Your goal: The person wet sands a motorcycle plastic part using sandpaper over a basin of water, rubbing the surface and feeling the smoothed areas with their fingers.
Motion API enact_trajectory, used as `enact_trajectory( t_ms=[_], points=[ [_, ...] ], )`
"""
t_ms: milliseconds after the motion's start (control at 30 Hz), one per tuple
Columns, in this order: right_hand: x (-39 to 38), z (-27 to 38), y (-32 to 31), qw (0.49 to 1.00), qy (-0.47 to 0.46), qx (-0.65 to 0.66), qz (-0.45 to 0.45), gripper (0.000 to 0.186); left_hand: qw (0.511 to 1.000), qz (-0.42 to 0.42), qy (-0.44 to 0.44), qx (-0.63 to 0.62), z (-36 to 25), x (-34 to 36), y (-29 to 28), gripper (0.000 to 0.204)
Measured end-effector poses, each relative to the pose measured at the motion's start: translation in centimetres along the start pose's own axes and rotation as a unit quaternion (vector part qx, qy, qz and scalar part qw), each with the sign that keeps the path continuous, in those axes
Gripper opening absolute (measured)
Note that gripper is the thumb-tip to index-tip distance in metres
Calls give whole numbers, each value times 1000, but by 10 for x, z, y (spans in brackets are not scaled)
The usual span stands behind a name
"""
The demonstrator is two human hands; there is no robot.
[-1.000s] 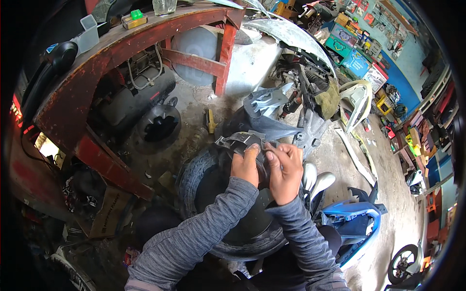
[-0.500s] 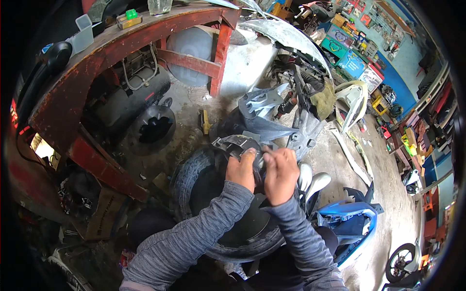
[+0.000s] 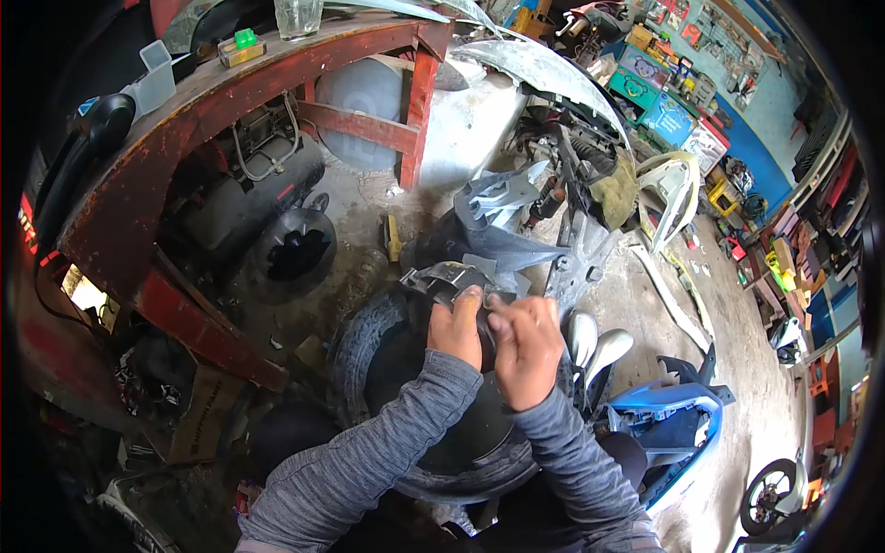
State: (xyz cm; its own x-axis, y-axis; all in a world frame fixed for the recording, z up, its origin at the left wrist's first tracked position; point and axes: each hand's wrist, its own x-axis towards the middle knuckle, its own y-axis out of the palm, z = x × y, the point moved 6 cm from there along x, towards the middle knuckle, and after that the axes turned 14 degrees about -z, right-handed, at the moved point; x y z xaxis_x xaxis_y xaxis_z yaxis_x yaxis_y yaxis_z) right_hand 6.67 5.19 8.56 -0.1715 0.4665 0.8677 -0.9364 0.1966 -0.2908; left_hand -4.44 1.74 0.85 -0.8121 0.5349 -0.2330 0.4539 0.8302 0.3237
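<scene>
My left hand grips a dark plastic part with a pale, shiny edge, perhaps a piece of motorcycle trim; its exact kind I cannot make out. The thumb lies on top of it, and the other fingers are mostly hidden. Close on the right, my right hand is closed in a pinch beside the part. Whatever its fingertips hold is too small and blurred to name. Both hands are above a worn tyre with a dark surface inside its ring.
Beyond the hands lie grey plastic fairing pieces and a yellow-handled brush-like tool. A blue fairing and white-backed mirrors are at the right. The red wooden bench arches over an air compressor tank at the left.
My right hand has shifted slightly down and turned at the wrist, still pinched. My left hand keeps its grip on the dark part. The view has tilted a little.
</scene>
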Motion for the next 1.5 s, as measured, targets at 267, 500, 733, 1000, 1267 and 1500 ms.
enact_trajectory(
  t_ms=[267,500,733,1000,1267,1500],
  points=[
    [4,-48,-1,948,269,172,1,18,990,-7,-131,-50,5,-7,6,50],
    [8,1,-10,998,23,26,50,28,982,16,-131,-138,7,-3,10,39],
    [1,2,-2,999,17,43,29,29,997,9,-31,-76,21,10,5,42],
    [0,5,-4,999,39,34,11,21,999,13,-9,-45,14,11,2,39],
    [-10,31,-13,998,-38,50,30,20,999,29,10,-14,15,11,-4,42],
    [-5,21,-11,998,-40,42,14,20,998,16,-34,-55,18,9,-5,40]
  ],
)
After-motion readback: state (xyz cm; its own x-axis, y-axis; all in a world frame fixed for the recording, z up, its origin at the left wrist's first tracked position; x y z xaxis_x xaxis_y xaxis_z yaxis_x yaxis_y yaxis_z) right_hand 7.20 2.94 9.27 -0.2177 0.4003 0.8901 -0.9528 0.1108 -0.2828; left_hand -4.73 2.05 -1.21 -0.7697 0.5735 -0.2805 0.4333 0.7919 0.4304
